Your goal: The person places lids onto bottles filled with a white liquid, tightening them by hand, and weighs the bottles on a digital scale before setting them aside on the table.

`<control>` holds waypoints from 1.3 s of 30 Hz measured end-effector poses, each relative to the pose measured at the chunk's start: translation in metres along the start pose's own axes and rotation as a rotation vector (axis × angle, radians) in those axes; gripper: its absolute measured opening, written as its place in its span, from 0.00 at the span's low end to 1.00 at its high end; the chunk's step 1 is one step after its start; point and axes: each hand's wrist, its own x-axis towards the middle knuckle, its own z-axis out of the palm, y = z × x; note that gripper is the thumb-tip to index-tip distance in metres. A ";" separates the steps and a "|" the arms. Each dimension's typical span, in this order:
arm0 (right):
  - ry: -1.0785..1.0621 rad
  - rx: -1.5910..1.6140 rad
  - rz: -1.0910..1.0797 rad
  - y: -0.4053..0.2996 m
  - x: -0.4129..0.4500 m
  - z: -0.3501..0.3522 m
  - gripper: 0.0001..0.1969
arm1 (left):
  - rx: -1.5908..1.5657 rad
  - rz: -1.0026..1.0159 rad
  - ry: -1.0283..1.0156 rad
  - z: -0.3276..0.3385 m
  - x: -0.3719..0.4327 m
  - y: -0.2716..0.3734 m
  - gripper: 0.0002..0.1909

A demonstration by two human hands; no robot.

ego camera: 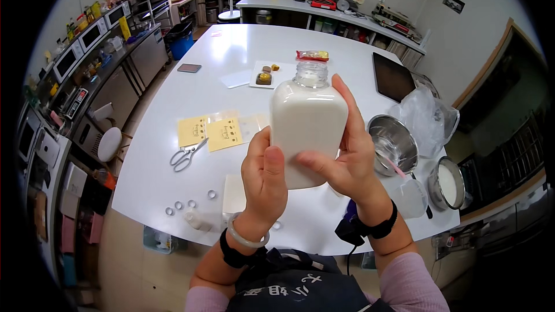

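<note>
A clear plastic bottle (pixel 308 130) filled with a white liquid is held up between both hands, its uncapped threaded neck pointing away from me. My left hand (pixel 265 177) grips its lower left side. My right hand (pixel 355 160) wraps its right side, thumb across the front. Behind the bottle lies a pale square sheet (pixel 234 195) on the white table. Several small rings or caps (pixel 211 194) and a small bottle (pixel 193 219) lie near the front edge. Scissors (pixel 188 156) rest beside yellow printed bags (pixel 224 134).
At the right stand a steel bowl (pixel 407 138) with a pink-handled tool, a steel pot (pixel 459 188) of white contents, a plastic container (pixel 409 199) and plastic bags (pixel 425 117). Farther back are a white plate (pixel 282 69) with small pastries, a red packet (pixel 312 56), a phone (pixel 189 68) and a dark tray (pixel 392 76).
</note>
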 end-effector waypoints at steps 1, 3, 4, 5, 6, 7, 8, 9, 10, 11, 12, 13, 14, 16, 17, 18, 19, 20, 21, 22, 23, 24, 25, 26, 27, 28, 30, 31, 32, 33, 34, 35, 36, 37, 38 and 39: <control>0.082 0.059 0.021 -0.002 -0.001 0.002 0.40 | 0.005 0.012 -0.016 0.000 -0.001 0.004 0.31; 0.214 -0.029 -0.021 0.001 -0.005 0.006 0.31 | 0.015 0.030 -0.033 -0.001 -0.003 0.008 0.31; 0.343 -0.119 -0.060 0.001 -0.006 0.008 0.23 | -0.029 -0.009 -0.041 -0.002 -0.003 0.009 0.31; 0.461 0.087 0.009 -0.004 -0.005 0.010 0.16 | -0.073 -0.048 -0.050 -0.003 -0.004 0.010 0.31; 0.451 0.038 0.067 -0.004 -0.008 0.002 0.15 | -0.066 -0.043 -0.051 -0.005 -0.005 0.012 0.31; 0.438 -0.018 0.123 -0.001 -0.012 -0.010 0.14 | -0.100 -0.085 -0.039 -0.005 -0.007 0.012 0.32; 0.442 -0.019 0.115 0.002 -0.016 -0.014 0.14 | -0.135 -0.126 -0.028 -0.006 -0.007 0.014 0.32; 0.472 0.083 0.093 0.005 -0.020 -0.017 0.13 | -0.139 -0.124 -0.034 -0.005 -0.008 0.015 0.32; 0.490 0.130 0.081 0.004 -0.022 -0.018 0.13 | -0.149 -0.131 -0.038 -0.005 -0.007 0.017 0.32; 0.508 0.178 0.064 0.000 -0.022 -0.018 0.13 | -0.159 -0.139 -0.045 -0.004 -0.007 0.019 0.31; 0.533 0.313 0.142 -0.011 -0.016 -0.005 0.18 | -0.157 -0.143 -0.043 -0.004 -0.009 0.017 0.31; 0.556 0.447 0.215 -0.018 -0.011 0.006 0.25 | -0.066 -0.055 0.000 -0.002 -0.010 0.016 0.30; 0.439 0.358 0.162 -0.020 -0.015 0.015 0.33 | 0.024 0.033 0.042 0.001 -0.012 0.015 0.29; 0.320 0.262 0.104 -0.025 -0.022 0.032 0.40 | 0.154 0.206 0.043 0.007 -0.017 0.000 0.27; 0.346 0.271 0.177 -0.028 -0.022 0.039 0.44 | 0.287 0.375 0.047 0.008 -0.019 -0.006 0.25; 0.368 0.266 0.245 -0.029 -0.021 0.039 0.48 | 0.346 0.387 0.009 0.009 -0.020 -0.005 0.20; 0.365 0.250 0.237 -0.028 -0.021 0.035 0.48 | 0.329 0.393 0.011 0.011 -0.022 -0.003 0.20; 0.395 0.319 0.256 -0.025 -0.021 0.029 0.47 | 0.355 0.349 -0.040 0.013 -0.025 0.001 0.18; 0.421 0.392 0.284 -0.023 -0.024 0.022 0.46 | 0.378 0.388 -0.073 0.016 -0.025 0.004 0.17; 0.420 0.443 0.281 -0.022 -0.025 0.017 0.45 | 0.402 0.432 -0.106 0.019 -0.024 0.007 0.16; 0.412 0.431 0.285 -0.019 -0.025 0.012 0.45 | 0.390 0.427 -0.098 0.019 -0.023 0.007 0.16; 0.397 0.423 0.266 -0.016 -0.026 0.006 0.45 | 0.363 0.406 -0.152 0.018 -0.023 0.005 0.17; 0.374 0.412 0.250 -0.012 -0.027 0.001 0.44 | 0.333 0.384 -0.198 0.017 -0.025 0.001 0.17; 0.349 0.408 0.265 -0.010 -0.027 -0.003 0.45 | 0.307 0.372 -0.179 0.015 -0.027 -0.002 0.17; 0.332 0.375 0.280 -0.009 -0.027 -0.009 0.45 | 0.201 0.234 -0.207 0.016 -0.030 -0.005 0.18; 0.363 0.488 0.291 -0.009 -0.028 -0.014 0.46 | 0.102 0.099 -0.240 0.017 -0.033 -0.007 0.18; 0.408 0.614 0.299 -0.008 -0.031 -0.025 0.46 | -0.127 -0.075 -0.263 0.023 -0.036 -0.014 0.19; 0.400 0.592 0.309 -0.005 -0.033 -0.032 0.46 | -0.332 -0.238 -0.298 0.027 -0.037 -0.017 0.19; 0.353 0.681 0.244 0.000 -0.034 -0.040 0.46 | -0.519 -0.330 -0.354 0.026 -0.036 -0.018 0.24; 0.313 0.775 0.180 0.003 -0.036 -0.045 0.46 | -0.537 -0.339 -0.352 0.029 -0.038 -0.018 0.24; 0.310 0.868 0.140 0.004 -0.037 -0.046 0.47 | -0.521 -0.300 -0.411 0.032 -0.040 -0.018 0.28; 0.308 0.853 0.155 0.004 -0.037 -0.048 0.47 | -0.505 -0.260 -0.468 0.034 -0.042 -0.019 0.34; 0.316 0.862 0.135 0.004 -0.037 -0.050 0.47 | -0.433 -0.275 -0.461 0.037 -0.044 -0.020 0.42; 0.322 0.871 0.116 0.004 -0.039 -0.051 0.48 | -0.444 -0.284 -0.458 0.039 -0.045 -0.022 0.42; 0.322 0.862 0.128 0.005 -0.041 -0.053 0.48 | -0.414 -0.254 -0.458 0.042 -0.046 -0.026 0.41; 0.292 0.904 0.104 0.009 -0.044 -0.053 0.50 | -0.374 -0.223 -0.459 0.042 -0.046 -0.029 0.40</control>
